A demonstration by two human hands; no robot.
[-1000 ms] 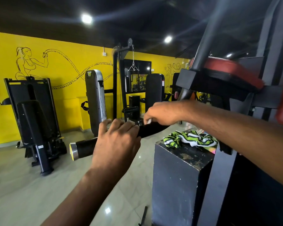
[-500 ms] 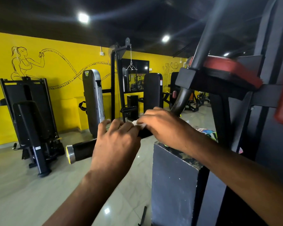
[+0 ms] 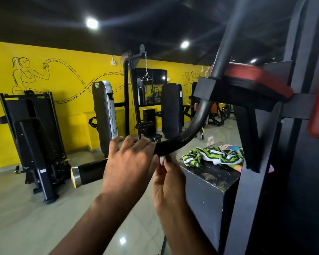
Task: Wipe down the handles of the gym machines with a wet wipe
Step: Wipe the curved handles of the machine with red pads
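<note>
A black padded handle (image 3: 92, 171) with a silver and yellow end cap curves up into a dark metal bar (image 3: 195, 124) of the machine at the right. My left hand (image 3: 129, 162) is wrapped over the middle of the handle. My right hand (image 3: 168, 183) is just under the handle, to the right of the left hand, pinching a small white wet wipe (image 3: 162, 160) between its fingertips. The wipe touches the underside of the grip.
A black weight-stack box (image 3: 210, 190) stands close at the right, with a green striped cloth (image 3: 212, 156) on top. Red pads (image 3: 254, 78) and the black frame fill the right side. Other black machines (image 3: 35, 135) stand along the yellow wall across the tiled floor.
My right hand has come off the top of the handle and dropped below it, with the wipe now under the grip. My left hand has stayed on the handle.
</note>
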